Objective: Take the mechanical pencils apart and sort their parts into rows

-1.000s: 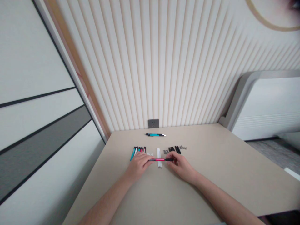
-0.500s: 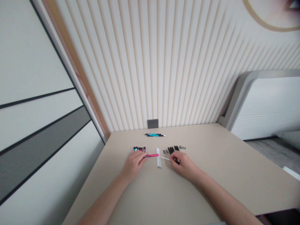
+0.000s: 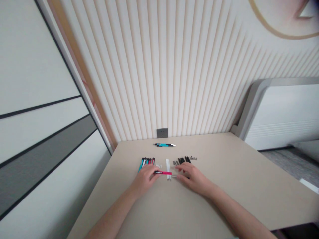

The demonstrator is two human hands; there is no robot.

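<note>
My left hand [image 3: 147,177] is closed around a pink pen barrel [image 3: 166,173] with a black end, which points right across several white pen refills [image 3: 168,168] lying on the table. My right hand [image 3: 191,176] is just right of them, index finger stretched out and apart from the thumb. A thin pale refill [image 3: 174,176] pokes out left from beside its thumb; its other end is hidden by the hand. Beyond this hand lie several black pen grips [image 3: 184,159] and small grey springs [image 3: 175,163].
Several coloured barrels [image 3: 142,162] lie in a row beyond my left hand, with small clear pieces [image 3: 159,165] beside them. Metal tips [image 3: 193,158] lie at the right. Blue pens [image 3: 164,145] rest at the back of the table [image 3: 154,212], below a wall socket [image 3: 162,133].
The pink barrel has come nearer and further right with my left hand. My right hand's index finger has spread from the thumb, and the black part on the refill is now hidden.
</note>
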